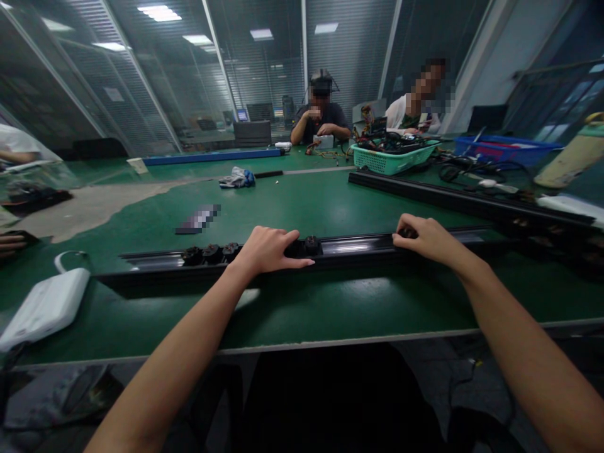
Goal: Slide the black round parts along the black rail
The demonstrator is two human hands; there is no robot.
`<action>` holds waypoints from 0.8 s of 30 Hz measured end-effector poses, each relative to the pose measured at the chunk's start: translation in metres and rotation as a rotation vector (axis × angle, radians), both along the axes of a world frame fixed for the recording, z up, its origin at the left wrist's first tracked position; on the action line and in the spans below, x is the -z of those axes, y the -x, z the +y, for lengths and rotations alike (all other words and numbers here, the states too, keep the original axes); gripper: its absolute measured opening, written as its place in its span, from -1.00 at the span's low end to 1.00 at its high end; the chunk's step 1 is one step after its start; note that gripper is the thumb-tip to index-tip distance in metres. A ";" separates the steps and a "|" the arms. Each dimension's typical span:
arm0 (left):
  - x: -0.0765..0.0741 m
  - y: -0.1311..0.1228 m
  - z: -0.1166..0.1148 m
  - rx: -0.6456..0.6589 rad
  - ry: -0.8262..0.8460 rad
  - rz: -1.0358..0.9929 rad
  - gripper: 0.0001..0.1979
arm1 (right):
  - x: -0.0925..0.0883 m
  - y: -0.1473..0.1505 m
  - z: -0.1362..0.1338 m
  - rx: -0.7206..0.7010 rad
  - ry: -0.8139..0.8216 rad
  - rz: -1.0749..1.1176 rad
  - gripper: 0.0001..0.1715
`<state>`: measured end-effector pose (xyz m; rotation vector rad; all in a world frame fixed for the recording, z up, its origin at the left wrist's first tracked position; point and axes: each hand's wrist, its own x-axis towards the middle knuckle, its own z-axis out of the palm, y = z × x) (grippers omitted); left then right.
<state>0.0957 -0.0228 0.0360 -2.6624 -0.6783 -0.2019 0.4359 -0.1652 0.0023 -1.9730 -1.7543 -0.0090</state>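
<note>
Left hand (268, 251) is laid palm-down on the long black rail (358, 246), fingers stretched out loosely, nothing clasped. Its fingertips are set by the black round parts (212, 253) seated in the channel; more of them are lined up left of the wrist. Right hand (425, 239) is curled over the rail further right, fingers bent on something dark; whether it is gripped cannot be told. The rail is laid crosswise on the green table (330, 207), near the front edge. A white box (44, 308) is seen far left, a second rail (462, 201) behind, and a green basket (394, 160) beyond.
</note>
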 end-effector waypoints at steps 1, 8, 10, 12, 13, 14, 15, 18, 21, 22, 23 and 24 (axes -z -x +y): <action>0.000 0.000 0.000 0.002 -0.001 0.004 -0.24 | 0.000 0.000 0.000 0.000 0.001 0.000 -0.75; -0.001 0.000 0.000 0.000 0.013 0.007 -0.23 | 0.001 -0.003 0.000 -0.003 -0.011 -0.014 -0.76; -0.002 0.000 -0.001 -0.002 0.024 0.000 -0.23 | 0.002 -0.006 0.000 0.004 -0.018 -0.026 -0.76; -0.002 0.000 -0.001 -0.003 0.030 -0.003 -0.23 | 0.003 -0.007 -0.001 0.005 -0.023 -0.033 -0.75; -0.002 0.000 -0.001 -0.003 0.032 -0.001 -0.22 | 0.003 -0.008 -0.001 0.004 -0.022 -0.031 -0.74; -0.002 0.000 -0.001 -0.004 0.032 0.001 -0.22 | 0.004 -0.008 -0.001 0.004 -0.019 -0.026 -0.74; -0.002 0.000 -0.001 -0.005 0.032 0.004 -0.22 | 0.004 -0.008 -0.001 0.005 -0.015 -0.019 -0.74; -0.002 -0.001 -0.001 -0.009 0.034 0.005 -0.22 | 0.003 -0.007 -0.001 0.015 -0.002 -0.008 -0.75; -0.002 -0.001 -0.001 -0.008 0.036 0.004 -0.22 | 0.001 -0.008 -0.002 0.025 0.007 0.001 -0.76; -0.002 -0.001 -0.001 -0.008 0.035 0.004 -0.22 | 0.001 -0.008 -0.003 0.028 0.010 0.005 -0.76; -0.002 -0.001 -0.001 -0.008 0.035 0.003 -0.22 | 0.001 -0.008 -0.003 0.032 0.011 0.007 -0.77; -0.002 -0.001 -0.001 -0.008 0.036 0.002 -0.22 | 0.001 -0.009 -0.003 0.034 0.012 0.009 -0.77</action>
